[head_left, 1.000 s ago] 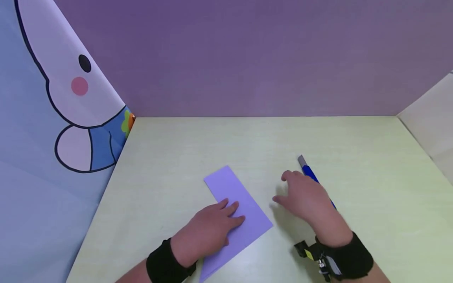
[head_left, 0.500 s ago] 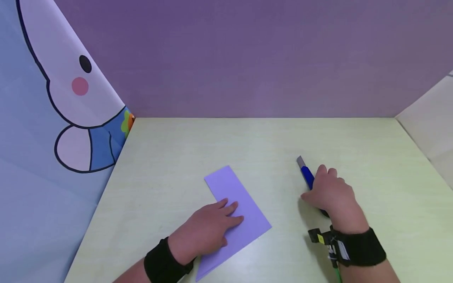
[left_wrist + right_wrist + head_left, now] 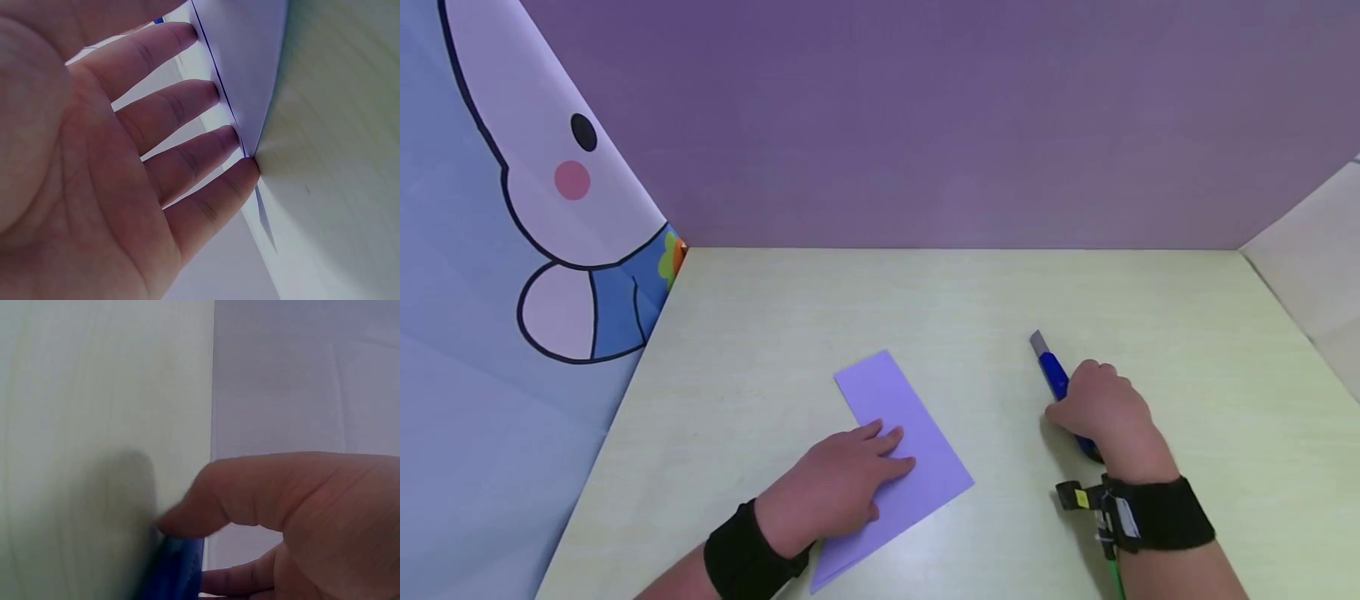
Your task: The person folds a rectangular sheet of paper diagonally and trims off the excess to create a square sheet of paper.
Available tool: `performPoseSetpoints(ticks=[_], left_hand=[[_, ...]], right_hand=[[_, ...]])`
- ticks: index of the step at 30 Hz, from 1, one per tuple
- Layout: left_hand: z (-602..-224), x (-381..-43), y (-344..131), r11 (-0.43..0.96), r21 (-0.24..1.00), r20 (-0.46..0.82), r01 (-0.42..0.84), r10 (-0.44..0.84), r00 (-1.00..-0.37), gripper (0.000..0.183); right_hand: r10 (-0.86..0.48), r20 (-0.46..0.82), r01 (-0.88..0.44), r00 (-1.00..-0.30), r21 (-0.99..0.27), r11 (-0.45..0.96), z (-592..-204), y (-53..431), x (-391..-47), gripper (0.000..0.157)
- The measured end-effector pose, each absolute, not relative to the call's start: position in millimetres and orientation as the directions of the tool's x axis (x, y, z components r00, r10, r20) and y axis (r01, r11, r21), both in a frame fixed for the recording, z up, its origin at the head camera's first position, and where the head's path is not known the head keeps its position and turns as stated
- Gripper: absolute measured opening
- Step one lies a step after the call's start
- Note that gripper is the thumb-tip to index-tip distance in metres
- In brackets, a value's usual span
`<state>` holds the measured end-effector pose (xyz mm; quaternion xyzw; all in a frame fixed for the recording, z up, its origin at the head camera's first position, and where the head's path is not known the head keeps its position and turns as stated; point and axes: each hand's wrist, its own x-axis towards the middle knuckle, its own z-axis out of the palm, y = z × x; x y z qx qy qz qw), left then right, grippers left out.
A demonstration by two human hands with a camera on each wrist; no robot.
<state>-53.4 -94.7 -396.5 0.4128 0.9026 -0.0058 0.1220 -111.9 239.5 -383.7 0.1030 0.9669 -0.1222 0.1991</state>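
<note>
A folded sheet of purple paper (image 3: 925, 442) lies slantwise on the table in the head view. My left hand (image 3: 831, 487) rests on its left part with the fingers spread and fairly straight. The left wrist view has those fingertips right at the edge of the paper (image 3: 250, 56). To the right lies a blue utility knife (image 3: 1052, 373) with a grey tip pointing away from me. My right hand (image 3: 1105, 408) pinches its handle, thumb on the near side and fingers on the far side. The right wrist view catches the blue handle (image 3: 172, 572) below the thumb; the hand covers its middle.
The pale wood-look table (image 3: 760, 317) meets a purple wall (image 3: 925, 125) at the back. A blue cartoon-printed panel (image 3: 475, 433) borders the left side, and a white panel (image 3: 1315, 242) stands at the right. Black straps (image 3: 1165, 512) circle both wrists.
My right hand has moved rightward from beside the utility knife and taken hold of its handle. My left hand and the paper have stayed nearly still.
</note>
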Motion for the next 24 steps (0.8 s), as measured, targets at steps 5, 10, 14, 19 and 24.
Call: performPoseSetpoints(ticks=[5,10,14,19,24], left_hand=[[-397,-54,-95,0.652,0.077,-0.213,0.755,0.75,-0.626,0.061],[-397,-54,-95,0.663,0.089,-0.237,0.743,0.739,-0.631,0.061],[-398,-54,-94,0.665,0.089,-0.245,0.742,0.736,-0.631,0.061],[-398,-54,-95,0.673,0.098,-0.241,0.733,0.731,-0.639,0.061],[-397,-57,-99,0.711,0.108,-0.236,0.695,0.697,-0.677,0.059]], right_hand=[[0.14,-0.419,0.258,-0.897,-0.24,0.936,-390,244,-115,0.037],[0.127,-0.427,0.254,-0.895,-0.255,0.933,-398,244,-118,0.034],[0.097,-0.438,0.224,-0.894,-0.249,0.942,-396,239,-118,0.046],[0.03,-0.448,0.161,-0.894,-0.257,0.953,-393,227,-117,0.038],[-0.048,-0.419,0.082,-0.907,-0.285,0.955,-395,210,-113,0.027]])
